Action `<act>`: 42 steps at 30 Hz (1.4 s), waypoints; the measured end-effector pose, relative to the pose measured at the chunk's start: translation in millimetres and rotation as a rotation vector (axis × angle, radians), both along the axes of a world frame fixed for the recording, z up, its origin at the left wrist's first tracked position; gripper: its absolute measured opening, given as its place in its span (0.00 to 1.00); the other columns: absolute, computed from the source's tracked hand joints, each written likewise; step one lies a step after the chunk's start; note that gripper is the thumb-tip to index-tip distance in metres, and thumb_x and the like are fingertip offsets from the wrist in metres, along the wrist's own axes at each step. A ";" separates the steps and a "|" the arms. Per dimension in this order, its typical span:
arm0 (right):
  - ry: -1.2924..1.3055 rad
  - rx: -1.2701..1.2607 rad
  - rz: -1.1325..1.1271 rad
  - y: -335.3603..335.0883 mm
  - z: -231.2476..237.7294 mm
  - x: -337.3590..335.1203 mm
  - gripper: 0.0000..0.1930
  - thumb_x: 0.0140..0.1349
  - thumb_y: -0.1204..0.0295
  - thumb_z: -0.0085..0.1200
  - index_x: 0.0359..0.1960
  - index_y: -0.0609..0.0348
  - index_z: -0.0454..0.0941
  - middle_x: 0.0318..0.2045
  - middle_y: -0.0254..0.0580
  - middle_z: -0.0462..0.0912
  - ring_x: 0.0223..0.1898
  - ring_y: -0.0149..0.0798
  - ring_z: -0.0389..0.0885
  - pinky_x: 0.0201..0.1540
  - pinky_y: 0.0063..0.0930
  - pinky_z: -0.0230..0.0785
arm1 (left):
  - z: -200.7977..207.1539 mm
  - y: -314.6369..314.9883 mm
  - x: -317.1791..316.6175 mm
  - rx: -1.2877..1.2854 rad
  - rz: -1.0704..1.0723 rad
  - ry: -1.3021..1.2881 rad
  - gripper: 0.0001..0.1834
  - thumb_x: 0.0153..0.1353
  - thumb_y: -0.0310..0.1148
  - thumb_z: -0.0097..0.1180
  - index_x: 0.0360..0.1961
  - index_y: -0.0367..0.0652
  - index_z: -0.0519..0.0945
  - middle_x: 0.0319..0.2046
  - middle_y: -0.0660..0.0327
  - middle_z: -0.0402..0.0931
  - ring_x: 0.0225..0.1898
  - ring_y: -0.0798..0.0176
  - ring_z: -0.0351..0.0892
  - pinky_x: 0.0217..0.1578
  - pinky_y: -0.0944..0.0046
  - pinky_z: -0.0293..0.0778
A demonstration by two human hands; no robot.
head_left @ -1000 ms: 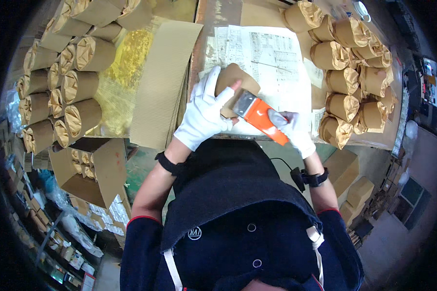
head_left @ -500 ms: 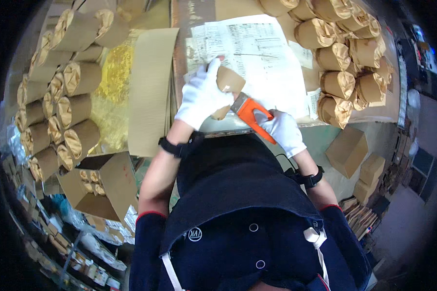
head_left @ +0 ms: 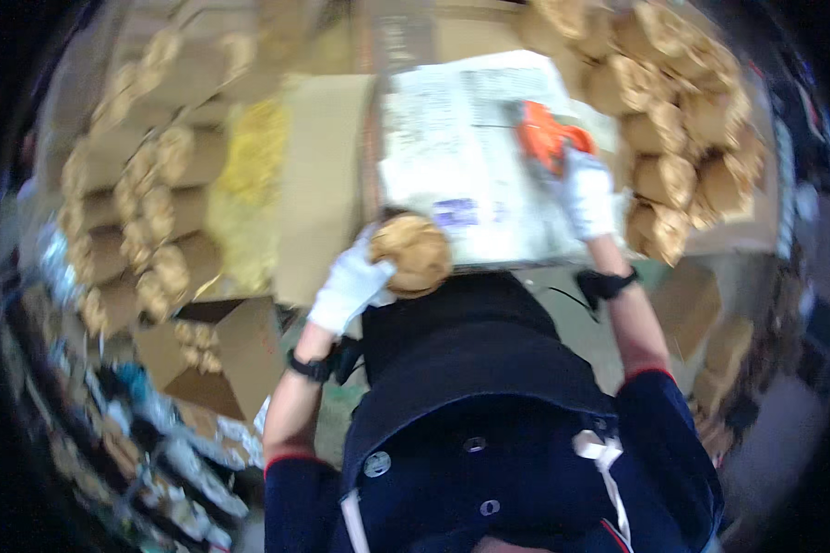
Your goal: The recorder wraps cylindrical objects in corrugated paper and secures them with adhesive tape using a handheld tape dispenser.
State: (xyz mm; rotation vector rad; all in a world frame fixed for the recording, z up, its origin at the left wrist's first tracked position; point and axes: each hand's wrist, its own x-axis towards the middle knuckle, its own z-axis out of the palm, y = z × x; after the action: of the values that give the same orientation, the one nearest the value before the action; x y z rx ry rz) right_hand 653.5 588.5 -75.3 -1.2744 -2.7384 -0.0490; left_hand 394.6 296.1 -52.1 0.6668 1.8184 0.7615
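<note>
My left hand (head_left: 350,281), in a white glove, grips a round brown paper-wrapped roll (head_left: 415,255) by its side. The crumpled paper end of the roll faces up, near the table's front edge. In my right hand (head_left: 583,198), also gloved, is an orange-handled hand tool (head_left: 549,136), blurred by motion. It is held over the right part of some printed sheets (head_left: 452,120) on the table, apart from the roll.
Rows of similar wrapped rolls stand on the left (head_left: 194,152) and the right (head_left: 664,180). Corrugated cardboard (head_left: 323,184) lies beside the sheets, with yellow film (head_left: 256,152) left of it. Below on the left is an open carton (head_left: 244,355) holding several rolls.
My left hand has drawn the roll nearer to me and turned its crumpled end up. My right hand has moved the orange tool away from the roll, up and to the right.
</note>
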 end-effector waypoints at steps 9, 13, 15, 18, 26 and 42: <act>-0.008 -0.032 -0.618 30.0 72.0 171.6 0.27 0.66 0.46 0.51 0.31 0.62 0.78 0.26 0.53 0.82 0.29 0.56 0.81 0.34 0.45 0.72 | 44.5 -89.4 -57.3 0.105 0.750 -0.746 0.07 0.59 0.29 0.56 0.38 0.45 0.73 0.27 0.60 0.76 0.19 0.62 0.80 0.14 0.63 0.78; -0.138 0.110 -0.362 7.2 30.0 240.1 0.27 0.64 0.44 0.51 0.30 0.61 0.78 0.26 0.54 0.80 0.29 0.59 0.80 0.34 0.47 0.73 | 58.9 -97.8 -137.5 0.110 1.022 -0.712 0.08 0.70 0.38 0.45 0.45 0.49 0.68 0.26 0.54 0.78 0.20 0.61 0.77 0.19 0.67 0.75; -0.183 0.000 -0.300 0.6 47.4 206.8 0.27 0.62 0.44 0.54 0.28 0.61 0.77 0.26 0.54 0.80 0.29 0.57 0.80 0.34 0.45 0.73 | 23.5 -117.3 -181.4 0.279 0.994 -0.363 0.16 0.72 0.41 0.37 0.48 0.39 0.67 0.35 0.45 0.79 0.30 0.53 0.82 0.30 0.62 0.81; -0.191 0.083 -0.105 1.8 53.7 201.8 0.26 0.59 0.45 0.58 0.26 0.59 0.77 0.24 0.52 0.81 0.27 0.53 0.82 0.32 0.42 0.75 | 4.9 -93.5 -186.0 0.423 1.065 -0.238 0.21 0.72 0.39 0.38 0.54 0.29 0.66 0.44 0.41 0.79 0.42 0.48 0.83 0.43 0.57 0.81; -0.341 0.067 -0.167 8.9 15.2 230.3 0.16 0.66 0.55 0.53 0.28 0.54 0.78 0.20 0.48 0.80 0.20 0.51 0.82 0.21 0.39 0.73 | 14.2 -49.3 -27.8 -0.425 -0.128 0.994 0.59 0.39 0.55 0.73 0.69 0.40 0.59 0.65 0.37 0.60 0.64 0.37 0.64 0.66 0.45 0.56; 1.059 -1.130 -0.524 -51.8 85.3 53.2 0.25 0.72 0.61 0.44 0.64 0.66 0.67 0.59 0.45 0.75 0.60 0.34 0.71 0.62 0.29 0.65 | 19.1 41.6 65.5 -0.240 -0.590 0.867 0.51 0.50 0.67 0.56 0.66 0.39 0.66 0.36 0.46 0.80 0.29 0.53 0.84 0.25 0.51 0.78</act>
State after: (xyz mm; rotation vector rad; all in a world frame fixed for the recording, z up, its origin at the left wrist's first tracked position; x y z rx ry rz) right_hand 706.7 536.8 9.9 -1.4616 -1.3602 1.7126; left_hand 460.1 337.7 -33.0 1.4257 2.2254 -0.1947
